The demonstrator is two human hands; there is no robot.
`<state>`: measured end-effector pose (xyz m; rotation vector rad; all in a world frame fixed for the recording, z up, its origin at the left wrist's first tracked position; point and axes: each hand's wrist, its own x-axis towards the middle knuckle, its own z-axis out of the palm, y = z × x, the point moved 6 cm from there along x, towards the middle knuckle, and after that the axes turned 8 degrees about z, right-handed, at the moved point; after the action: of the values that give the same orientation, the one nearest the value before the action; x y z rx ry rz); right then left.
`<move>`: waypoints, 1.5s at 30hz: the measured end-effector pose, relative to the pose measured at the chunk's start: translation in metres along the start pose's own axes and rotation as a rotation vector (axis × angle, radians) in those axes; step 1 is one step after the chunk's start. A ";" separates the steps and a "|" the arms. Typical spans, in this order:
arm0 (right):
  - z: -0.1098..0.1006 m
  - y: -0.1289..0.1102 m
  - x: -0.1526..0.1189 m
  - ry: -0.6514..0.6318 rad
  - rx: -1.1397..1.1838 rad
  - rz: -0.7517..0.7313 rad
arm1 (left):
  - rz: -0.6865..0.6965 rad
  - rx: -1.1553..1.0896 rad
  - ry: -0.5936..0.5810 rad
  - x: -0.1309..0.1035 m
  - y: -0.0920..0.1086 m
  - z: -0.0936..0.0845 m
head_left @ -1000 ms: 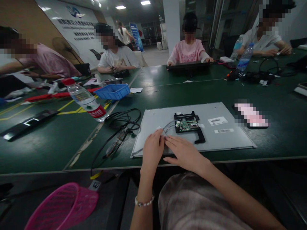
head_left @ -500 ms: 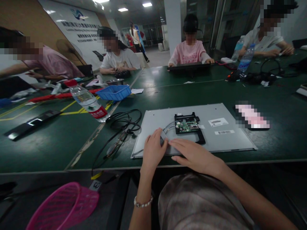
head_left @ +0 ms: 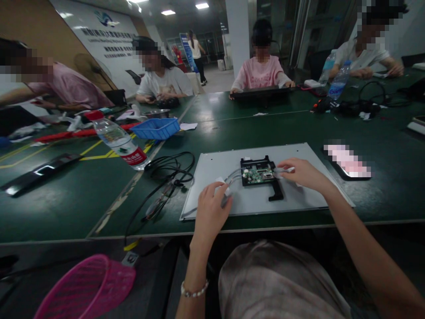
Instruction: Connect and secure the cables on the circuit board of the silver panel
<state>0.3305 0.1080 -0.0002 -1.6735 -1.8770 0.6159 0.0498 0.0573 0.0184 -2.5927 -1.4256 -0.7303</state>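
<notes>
A flat grey-white panel [head_left: 259, 206] lies on the table in front of me. On its middle sits a black plastic bracket [head_left: 276, 191] that holds a green circuit board [head_left: 257, 175]. Grey cables [head_left: 235, 175] leave the board's left side and run toward my left hand [head_left: 212, 204]. Its fingers are curled over the cable beside a piece of white tape [head_left: 222, 180], with the thumb below. At the board's right edge, my right hand [head_left: 300, 173] pinches a small whitish strip [head_left: 285, 170]; its exact kind is unclear. That hand covers most of the panel's labels.
Black cords [head_left: 172, 166] and a water bottle [head_left: 121, 144] are left of the panel, with a blue basket [head_left: 157, 129] beyond. A phone [head_left: 347, 164] lies right. A pink basket [head_left: 99, 283] is below the table edge. Several people sit around the table.
My right hand has moved from beside my left hand to the right side of the circuit board and pinches a whitish strip there. My left hand has stayed at the cable.
</notes>
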 end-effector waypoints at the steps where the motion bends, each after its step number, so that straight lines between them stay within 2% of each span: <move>1: 0.003 0.002 0.001 -0.016 -0.008 -0.001 | 0.004 0.024 -0.019 0.001 0.000 0.000; 3: 0.008 0.002 0.001 -0.031 -0.022 -0.010 | 0.019 0.066 -0.047 0.004 -0.002 -0.001; 5: 0.010 0.001 0.001 -0.029 -0.033 -0.023 | 0.046 0.098 -0.026 0.010 -0.002 -0.008; 10: 0.012 0.001 0.001 -0.015 -0.047 -0.027 | 0.080 0.148 0.207 0.020 -0.009 -0.043; 12: 0.012 0.004 0.001 -0.010 -0.019 -0.010 | 0.075 0.160 0.223 0.021 -0.015 -0.047; 15: 0.007 0.009 0.000 0.011 0.035 0.047 | 0.048 0.169 0.122 0.021 -0.027 -0.035; 19: -0.003 0.022 -0.004 0.102 0.030 0.149 | 0.004 0.159 -0.039 0.017 -0.042 -0.014; 24: -0.010 0.037 -0.006 0.210 -0.180 0.190 | -0.004 0.121 -0.091 0.022 -0.039 -0.012; 28: -0.010 0.034 -0.006 0.312 -0.285 0.118 | 0.089 0.136 -0.111 0.053 -0.012 -0.007; 31: -0.006 0.026 -0.007 0.302 -0.250 0.053 | 0.231 0.151 -0.188 0.091 0.011 0.010; 33: -0.003 0.022 -0.007 0.272 -0.225 0.032 | 0.298 0.182 -0.252 0.116 0.019 0.025; 35: -0.001 0.020 -0.008 0.248 -0.214 0.025 | 0.327 0.211 -0.344 0.136 0.021 0.041; 38: -0.001 0.019 -0.008 0.238 -0.213 0.022 | 0.320 0.239 -0.433 0.151 0.016 0.059; 45: 0.001 0.019 -0.009 0.225 -0.223 0.045 | 0.312 0.264 -0.430 0.155 0.008 0.073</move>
<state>0.3451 0.1016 -0.0143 -1.8444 -1.8011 0.2288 0.1523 0.1950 0.0249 -2.7576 -1.0603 0.0566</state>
